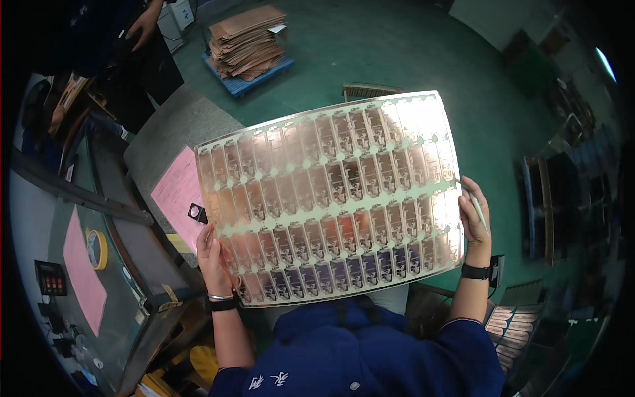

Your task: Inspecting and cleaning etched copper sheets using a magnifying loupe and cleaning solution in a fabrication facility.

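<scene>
Between my two hands is a large, shiny rectangular panel (311,210), pale green with several rows of repeated copper-toned oblong patterns that look like circuits. It tilts, its right side higher, and mirrors light brightly at the upper right. My left hand (213,261) is closed on the lower part of its left edge. The right edge is gripped by my right hand (473,213), which also has a slim pale green pen (476,210) between its fingers. Beside my left hand, a small black loupe (197,212) lies on a pink sheet of paper (173,188).
A grey table (155,142) stands behind the panel at left. Another pink sheet (84,278) and a yellow tape roll (98,249) lie on a workbench. Brown sheets (241,43) are stacked on a blue pallet (258,78). Another person's hand (144,26) shows at upper left.
</scene>
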Tool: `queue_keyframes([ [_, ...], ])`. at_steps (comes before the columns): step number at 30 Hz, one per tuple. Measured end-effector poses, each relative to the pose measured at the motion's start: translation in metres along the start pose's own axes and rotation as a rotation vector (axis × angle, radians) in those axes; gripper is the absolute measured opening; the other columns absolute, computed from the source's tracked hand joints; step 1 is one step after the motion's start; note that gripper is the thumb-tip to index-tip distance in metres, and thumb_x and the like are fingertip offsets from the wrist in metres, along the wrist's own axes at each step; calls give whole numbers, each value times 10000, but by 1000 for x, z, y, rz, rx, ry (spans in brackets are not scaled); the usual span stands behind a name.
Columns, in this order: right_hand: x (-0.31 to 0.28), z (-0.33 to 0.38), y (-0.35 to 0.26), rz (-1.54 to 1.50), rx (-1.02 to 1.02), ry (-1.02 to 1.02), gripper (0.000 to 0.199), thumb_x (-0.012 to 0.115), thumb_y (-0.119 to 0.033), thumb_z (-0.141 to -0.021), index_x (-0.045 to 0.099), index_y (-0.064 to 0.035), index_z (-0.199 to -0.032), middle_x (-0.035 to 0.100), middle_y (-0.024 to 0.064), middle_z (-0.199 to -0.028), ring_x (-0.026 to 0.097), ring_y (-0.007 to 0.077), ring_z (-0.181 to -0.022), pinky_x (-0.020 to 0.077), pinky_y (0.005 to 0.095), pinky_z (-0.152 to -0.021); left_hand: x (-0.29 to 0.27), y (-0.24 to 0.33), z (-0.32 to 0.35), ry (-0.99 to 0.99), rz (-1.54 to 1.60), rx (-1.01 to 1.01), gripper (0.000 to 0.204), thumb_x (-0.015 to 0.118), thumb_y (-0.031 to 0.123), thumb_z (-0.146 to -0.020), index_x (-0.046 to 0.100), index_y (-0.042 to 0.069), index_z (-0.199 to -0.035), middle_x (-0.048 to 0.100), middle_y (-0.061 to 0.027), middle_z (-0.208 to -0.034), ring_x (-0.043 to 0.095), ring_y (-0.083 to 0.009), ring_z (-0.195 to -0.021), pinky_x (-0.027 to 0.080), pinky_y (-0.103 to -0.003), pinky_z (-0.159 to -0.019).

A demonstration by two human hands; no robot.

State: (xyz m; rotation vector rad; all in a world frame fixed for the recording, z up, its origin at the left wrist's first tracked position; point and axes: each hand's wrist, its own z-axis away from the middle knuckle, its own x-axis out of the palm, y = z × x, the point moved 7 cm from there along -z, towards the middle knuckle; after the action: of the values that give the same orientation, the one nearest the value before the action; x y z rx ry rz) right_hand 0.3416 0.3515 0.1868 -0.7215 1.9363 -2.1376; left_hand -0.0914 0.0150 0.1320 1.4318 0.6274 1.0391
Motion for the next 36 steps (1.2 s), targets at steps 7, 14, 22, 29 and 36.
queue_keyframes([
  [7,8,8,-5,-54,-69,-3,340,520,-16,-873,446,37,-1200,534,180,-1189,556,151,-1025,481,237,-850,-5,3,6,19,12,72,312,470,42,-883,483,28,-1194,522,-99,-1228,475,-60,-638,403,-193,-532],
  [14,3,14,2,-77,-96,68,325,546,-7,-852,479,35,-1168,582,107,-1077,566,115,-935,471,199,-777,-14,3,16,9,43,114,312,464,51,-881,483,31,-1192,498,-104,-1258,467,-64,-655,395,-192,-544],
  [22,-6,26,16,8,-73,249,304,568,-76,-857,527,-5,-1150,501,-49,-751,396,10,-602,304,145,-501,9,8,10,-58,-23,79,288,460,37,-887,501,45,-1173,513,-86,-1242,475,-48,-697,414,-191,-596],
  [29,-18,28,16,345,-99,402,261,579,-225,-887,592,-60,-1088,472,-78,-652,389,11,-522,309,174,-462,37,12,-1,-117,-389,-1,399,505,199,-904,439,82,-1280,520,2,-923,435,-35,-690,358,-160,-555],
  [36,-58,52,45,237,-112,563,235,583,-182,-881,616,-47,-1071,592,-29,-778,512,33,-678,423,194,-603,94,30,-38,-231,-622,-96,624,587,287,-842,317,8,-1330,481,-153,-1255,464,-304,-1115,380,-408,-950],
])
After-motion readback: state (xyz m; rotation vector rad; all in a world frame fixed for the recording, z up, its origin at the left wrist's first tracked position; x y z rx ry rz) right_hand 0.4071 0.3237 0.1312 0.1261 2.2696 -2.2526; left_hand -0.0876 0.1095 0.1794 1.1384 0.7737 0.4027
